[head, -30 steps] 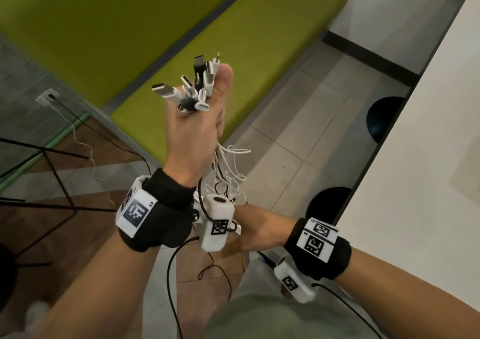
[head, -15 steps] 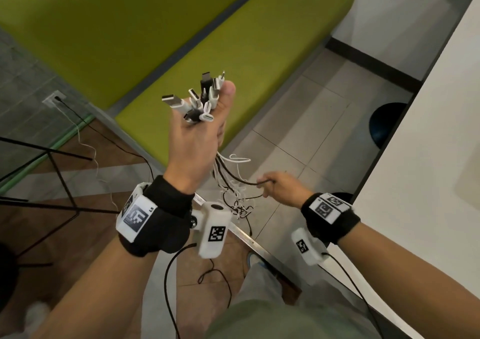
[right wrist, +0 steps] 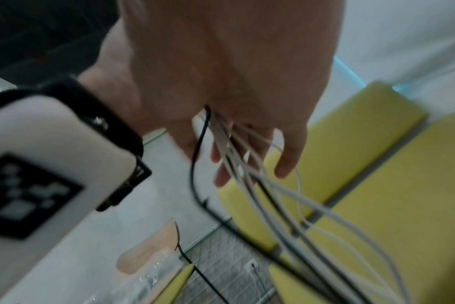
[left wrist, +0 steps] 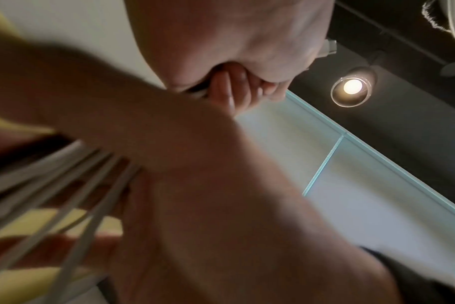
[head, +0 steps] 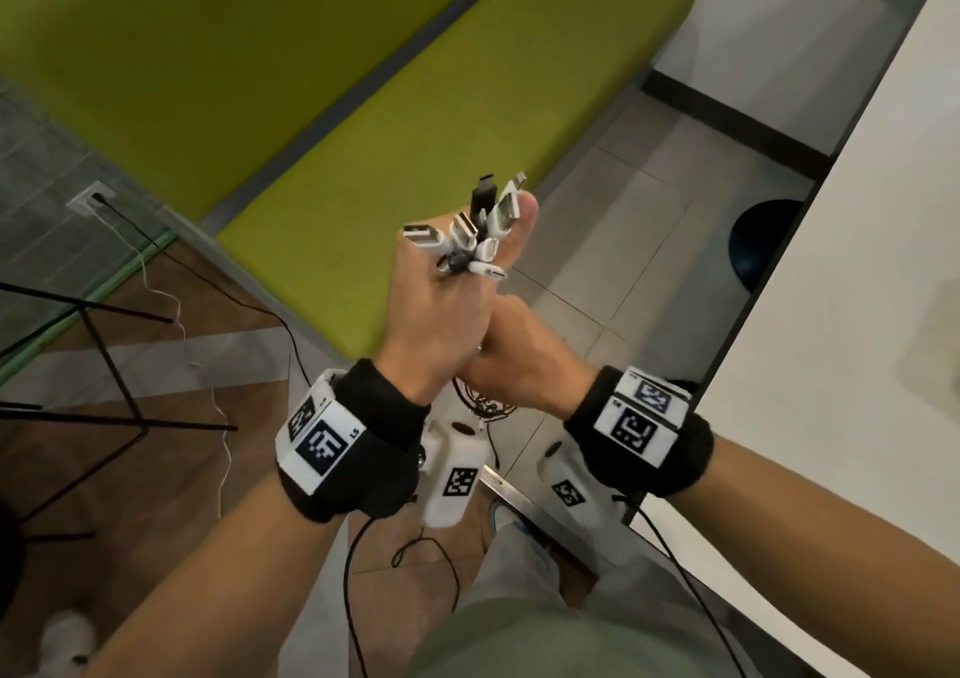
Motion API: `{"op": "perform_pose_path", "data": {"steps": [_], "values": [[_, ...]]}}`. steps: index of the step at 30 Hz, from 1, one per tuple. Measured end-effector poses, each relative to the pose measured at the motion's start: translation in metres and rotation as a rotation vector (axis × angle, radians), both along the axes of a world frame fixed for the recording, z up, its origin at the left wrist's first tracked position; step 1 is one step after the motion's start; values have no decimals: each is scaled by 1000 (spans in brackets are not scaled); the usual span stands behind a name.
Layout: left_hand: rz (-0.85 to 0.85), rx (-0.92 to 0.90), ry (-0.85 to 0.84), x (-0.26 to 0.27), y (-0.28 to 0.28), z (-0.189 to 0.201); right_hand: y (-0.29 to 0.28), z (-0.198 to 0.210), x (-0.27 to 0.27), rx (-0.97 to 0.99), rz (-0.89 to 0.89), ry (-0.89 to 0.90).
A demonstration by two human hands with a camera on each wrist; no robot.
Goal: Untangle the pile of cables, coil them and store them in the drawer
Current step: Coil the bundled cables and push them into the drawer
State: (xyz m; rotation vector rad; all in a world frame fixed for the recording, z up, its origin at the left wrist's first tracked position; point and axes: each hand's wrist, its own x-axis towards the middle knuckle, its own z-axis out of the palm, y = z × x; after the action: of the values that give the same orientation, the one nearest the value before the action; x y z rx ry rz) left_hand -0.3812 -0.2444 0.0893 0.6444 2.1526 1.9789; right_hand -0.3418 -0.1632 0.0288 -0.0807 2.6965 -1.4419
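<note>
My left hand (head: 441,314) is raised in front of me and grips a bundle of white and black cables just below their plugs (head: 467,233), which fan out above the fist. In the left wrist view its fingers (left wrist: 237,90) are curled into the palm, with one plug (left wrist: 327,49) sticking out. My right hand (head: 524,360) sits right under the left one, its fingers hidden in the head view. In the right wrist view those fingers (right wrist: 283,148) are fairly straight, and the cables (right wrist: 286,197) run down across them. The loose cable ends (head: 485,407) hang between my wrists.
A green bench (head: 467,106) stands ahead over a tiled floor. The white table (head: 857,314) runs along the right, with dark round bases (head: 769,236) below it. Black stand legs (head: 104,355) and floor leads to a wall socket (head: 91,199) lie at the left.
My right hand, which was pulling one black cable out to the right lower down, has come up against the underside of my left hand. The left hand still holds the bundle up.
</note>
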Motion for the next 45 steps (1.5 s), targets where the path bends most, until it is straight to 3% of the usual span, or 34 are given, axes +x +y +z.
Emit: {"op": "perform_pose_path", "data": {"steps": [2, 6, 10, 14, 17, 20, 23, 25, 29, 33, 37, 42, 45], "values": [[-15, -9, -12, -3, -2, 2, 0, -14, -6, -7, -90, 2], [-53, -23, 41, -10, -9, 7, 13, -34, -11, 86, -16, -206], [-122, 114, 80, -21, -21, 25, 28, -67, -12, 213, 8, -320], [-82, 229, 90, -36, -40, 48, 48, -106, 0, 284, -6, -465], [-95, 302, 177, -41, -44, 65, 64, -121, -5, 284, -111, -524], [-83, 304, 198, -38, -36, 68, 79, -124, -23, 338, -174, -563], [-61, 198, 114, -30, -23, 59, 83, -114, -21, 484, -20, -637], [-64, 138, 44, -24, -18, 49, 79, -97, -12, 380, 42, -619], [-86, 50, -47, -12, -4, 27, 63, -45, 5, 109, 121, -349], [-147, 74, -100, -3, 16, 16, 45, -17, 16, 60, 212, -158], [-195, 64, -53, 0, 26, 24, 50, -55, 16, 121, 98, -189], [-194, 59, -24, -1, 32, 24, 69, -108, 24, 231, -103, -490], [-160, 65, -82, -1, 33, 11, 85, -108, 29, 319, -101, -580]]}}
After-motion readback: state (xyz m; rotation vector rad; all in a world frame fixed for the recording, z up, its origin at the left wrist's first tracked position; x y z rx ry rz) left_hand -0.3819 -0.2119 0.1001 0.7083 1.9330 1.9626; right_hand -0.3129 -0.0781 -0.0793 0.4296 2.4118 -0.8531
